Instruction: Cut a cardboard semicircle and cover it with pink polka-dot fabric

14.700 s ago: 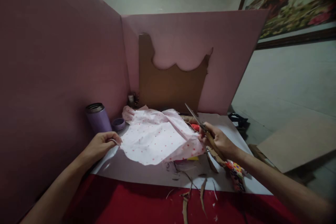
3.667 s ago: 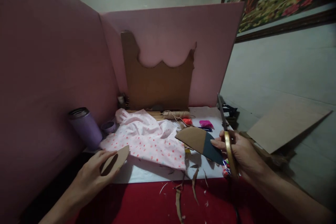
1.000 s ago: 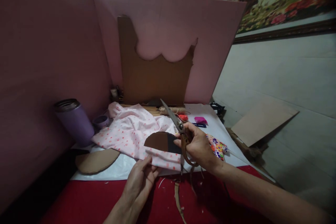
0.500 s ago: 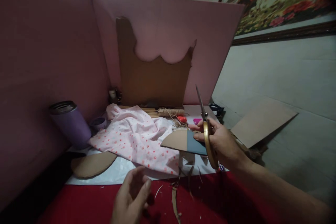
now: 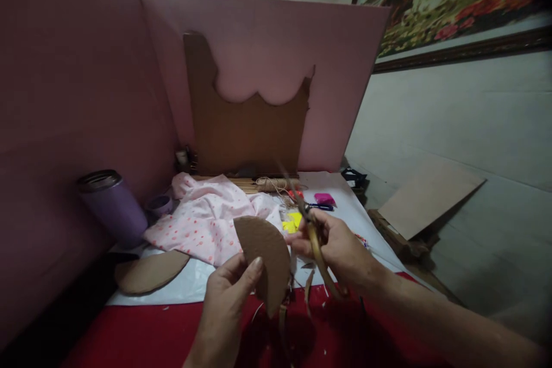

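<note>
Over the red cloth point(image 5: 150, 333), left hand point(image 5: 228, 296) holds cardboard half-disc point(image 5: 267, 253), long axis near-vertical.

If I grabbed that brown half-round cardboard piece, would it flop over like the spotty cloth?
Probably not. The cardboard piece stands up flat though the left hand pinches only one edge, so it looks fairly stiff. It seems thin, so likely light. The spotty cloth lies in rumpled folds, so it would probably droop.
</note>
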Demonstrator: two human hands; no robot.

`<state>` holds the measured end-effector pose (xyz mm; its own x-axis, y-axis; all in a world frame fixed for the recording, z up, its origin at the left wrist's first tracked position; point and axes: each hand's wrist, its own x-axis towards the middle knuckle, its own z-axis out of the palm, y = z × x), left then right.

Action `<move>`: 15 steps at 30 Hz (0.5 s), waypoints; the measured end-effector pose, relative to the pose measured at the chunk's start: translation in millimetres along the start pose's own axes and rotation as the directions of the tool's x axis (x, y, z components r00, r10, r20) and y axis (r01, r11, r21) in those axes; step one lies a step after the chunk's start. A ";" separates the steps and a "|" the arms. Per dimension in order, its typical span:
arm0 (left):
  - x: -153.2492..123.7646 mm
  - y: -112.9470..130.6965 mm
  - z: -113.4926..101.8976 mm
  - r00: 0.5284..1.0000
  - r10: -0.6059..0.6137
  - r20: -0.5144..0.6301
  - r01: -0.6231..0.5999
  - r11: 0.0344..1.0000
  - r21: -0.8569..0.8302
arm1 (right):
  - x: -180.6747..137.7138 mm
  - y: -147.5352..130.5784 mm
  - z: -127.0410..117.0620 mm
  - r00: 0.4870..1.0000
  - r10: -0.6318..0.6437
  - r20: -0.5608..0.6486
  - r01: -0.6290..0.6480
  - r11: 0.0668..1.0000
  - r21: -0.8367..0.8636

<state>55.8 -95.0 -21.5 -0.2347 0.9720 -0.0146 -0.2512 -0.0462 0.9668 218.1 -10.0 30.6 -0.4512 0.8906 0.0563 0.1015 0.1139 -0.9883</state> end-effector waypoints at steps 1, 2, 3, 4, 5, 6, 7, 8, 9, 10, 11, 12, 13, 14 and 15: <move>0.6 -1.2 1.3 0.998 -0.050 0.025 0.053 0.992 -0.112 | 0.1 5.0 2.4 1.000 -0.003 0.021 0.004 0.999 -0.040; 1.3 -2.5 2.9 0.996 -0.077 0.041 0.084 0.978 -0.189 | -0.3 9.3 5.7 0.999 -0.011 0.035 0.013 0.997 -0.076; 2.1 -3.7 4.4 0.994 -0.095 0.049 0.104 0.965 -0.239 | -1.0 12.6 9.5 0.999 -0.021 0.041 0.025 0.994 -0.106; 2.7 -4.6 5.9 0.993 -0.103 0.049 0.113 0.956 -0.269 | -1.6 15.1 13.2 0.999 -0.039 0.036 0.043 0.991 -0.130; 3.0 -5.2 7.0 0.993 -0.104 0.046 0.113 0.953 -0.280 | -2.0 16.7 16.4 0.998 -0.055 0.027 0.058 0.988 -0.143; 3.0 -5.7 7.6 0.995 -0.097 0.035 0.103 0.955 -0.278 | -1.9 17.8 18.6 0.998 -0.063 0.023 0.065 0.987 -0.145; 2.5 -6.3 7.5 0.996 -0.088 0.021 0.090 0.959 -0.268 | -1.1 18.4 19.5 0.998 -0.066 0.025 0.069 0.988 -0.139; 1.6 -7.2 6.5 0.996 -0.087 0.010 0.087 0.962 -0.260 | 0.5 18.5 19.0 0.997 -0.072 0.025 0.075 0.988 -0.136; 0.2 -8.7 4.4 0.994 -0.106 -0.005 0.101 0.961 -0.259 | 2.7 18.3 17.0 0.996 -0.082 0.018 0.084 0.987 -0.138; -1.7 -10.7 1.2 0.989 -0.144 -0.034 0.130 0.955 -0.265 | 5.5 17.5 13.8 0.995 -0.099 0.001 0.098 0.984 -0.148; -4.1 -13.2 -2.9 0.978 -0.194 -0.080 0.165 0.946 -0.279 | 8.7 16.2 9.5 0.992 -0.121 -0.026 0.115 0.980 -0.164; -6.9 -15.9 -7.6 0.960 -0.242 -0.141 0.191 0.935 -0.300 | 12.3 14.6 4.5 0.987 -0.147 -0.059 0.134 0.974 -0.182; -10.0 -18.4 -12.7 0.931 -0.294 -0.214 0.216 0.920 -0.326 | 15.9 12.8 -0.7 0.981 -0.173 -0.091 0.152 0.968 -0.201; -12.9 -20.3 -17.6 0.897 -0.335 -0.289 0.226 0.908 -0.353 | 19.6 11.2 -5.6 0.975 -0.192 -0.113 0.164 0.962 -0.217; -15.5 -21.5 -21.8 0.864 -0.373 -0.337 0.235 0.892 -0.387 | 23.2 10.2 -9.7 0.972 -0.201 -0.122 0.169 0.959 -0.229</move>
<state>44.4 -114.0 -47.6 -0.4254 0.7796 -0.4596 -0.6422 0.0978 0.7603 217.3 16.1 23.2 -0.3505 0.8967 0.2705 0.2244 0.3608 -0.9052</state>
